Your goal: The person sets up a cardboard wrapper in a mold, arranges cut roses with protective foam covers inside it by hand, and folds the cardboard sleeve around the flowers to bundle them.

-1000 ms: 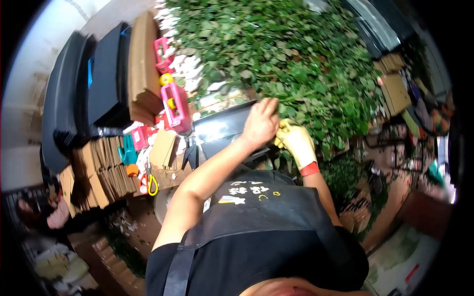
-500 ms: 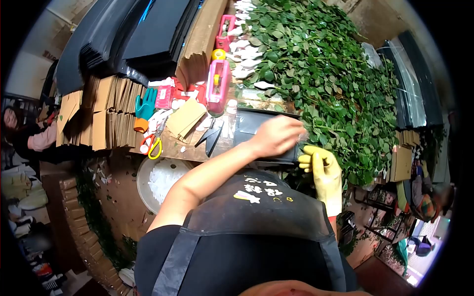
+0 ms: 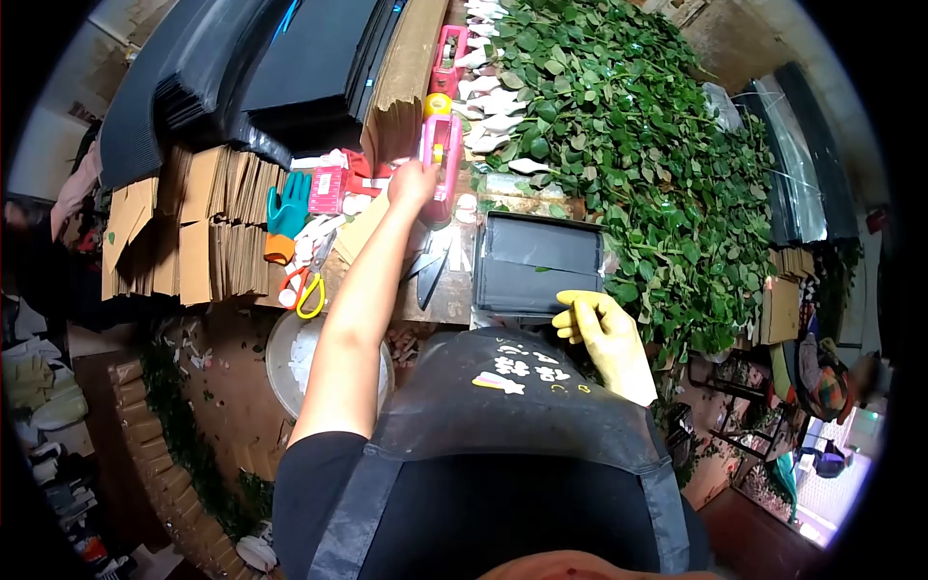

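My left hand [image 3: 413, 184], bare, is at the left side of the pink tape dispenser [image 3: 441, 198]; its fingertips are too unclear to show a grip. My right hand [image 3: 611, 346] wears a yellow glove, its fingers loosely bent and apart, nothing in them. It is beside the lower right corner of the black tray [image 3: 488, 259], which has dark sheet lining and a small leaf in it. Dark-bladed scissors [image 3: 432, 278] lie left of the tray. Cut cardboard pieces [image 3: 360, 230] are partly under my left forearm.
Leafy stems [image 3: 648, 174] cover the table's right part, with white-wrapped heads [image 3: 493, 126] along their left edge. Cardboard stacks [image 3: 227, 256], a teal glove [image 3: 288, 205], yellow-and-red-handled scissors [image 3: 310, 295] and black sheets [image 3: 309, 72] are on the left. A round tub [image 3: 282, 360] is below the table edge.
My left hand has moved from over the black tray up and left to the pink dispenser, uncovering the tray. My right hand has shifted slightly left. The head view has also turned.
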`<state>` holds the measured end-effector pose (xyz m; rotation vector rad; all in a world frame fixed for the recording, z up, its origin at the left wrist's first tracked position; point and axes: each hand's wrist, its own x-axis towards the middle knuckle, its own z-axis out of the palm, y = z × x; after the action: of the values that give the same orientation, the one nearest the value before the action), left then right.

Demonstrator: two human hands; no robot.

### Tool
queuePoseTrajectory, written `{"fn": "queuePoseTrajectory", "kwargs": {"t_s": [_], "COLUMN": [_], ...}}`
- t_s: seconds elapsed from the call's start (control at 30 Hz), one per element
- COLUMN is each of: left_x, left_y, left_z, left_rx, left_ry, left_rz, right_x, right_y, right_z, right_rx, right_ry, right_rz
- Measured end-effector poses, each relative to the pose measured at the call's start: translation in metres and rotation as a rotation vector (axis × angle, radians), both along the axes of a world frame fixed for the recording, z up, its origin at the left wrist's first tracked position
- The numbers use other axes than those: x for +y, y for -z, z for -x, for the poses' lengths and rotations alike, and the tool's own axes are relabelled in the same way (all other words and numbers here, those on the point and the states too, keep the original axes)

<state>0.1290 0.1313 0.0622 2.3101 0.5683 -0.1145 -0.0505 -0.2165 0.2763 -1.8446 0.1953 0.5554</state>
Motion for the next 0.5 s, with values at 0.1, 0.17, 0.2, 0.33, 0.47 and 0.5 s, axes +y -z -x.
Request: {"fn": "queuePoseTrajectory", "kwargs": {"t_s": [0.1,0.17,0.2,0.33,0.47,0.5], "left_x": [-0.002,-0.006,-0.006,-0.022,-0.013,-0.017], "left_y": [-0.005,-0.015,-0.016,0.000,-0.011,-0.014], "left_z": [0.002,0.036,0.051,0.086,0.084,0.094], "left_rx": [-0.075,-0.033,-0.013,-0.066,-0.013,-0.038], "left_ry": [-0.007,0.085,0.134,0.115,0.319,0.358], "left_rz": [-0.129,-0.121,-0.121,-0.208,-0.515,-0.408], "right_x": [-0.001,-0.005,-0.006,-0.010,-0.009,-0.010], "right_y": [-0.003,-0.003,-0.002,0.000,0.002,0.004], "right_z": [0.005,0.010,0.012,0.008,0.000,-0.002], "right_rx": [0.010,0.025,0.033,0.093,0.052,0.036], "right_ry": [0.003,0.021,0.033,0.018,-0.027,-0.023], "right_rz": [0.025,0.047,0.054,0.080,0.017,0.025]}}
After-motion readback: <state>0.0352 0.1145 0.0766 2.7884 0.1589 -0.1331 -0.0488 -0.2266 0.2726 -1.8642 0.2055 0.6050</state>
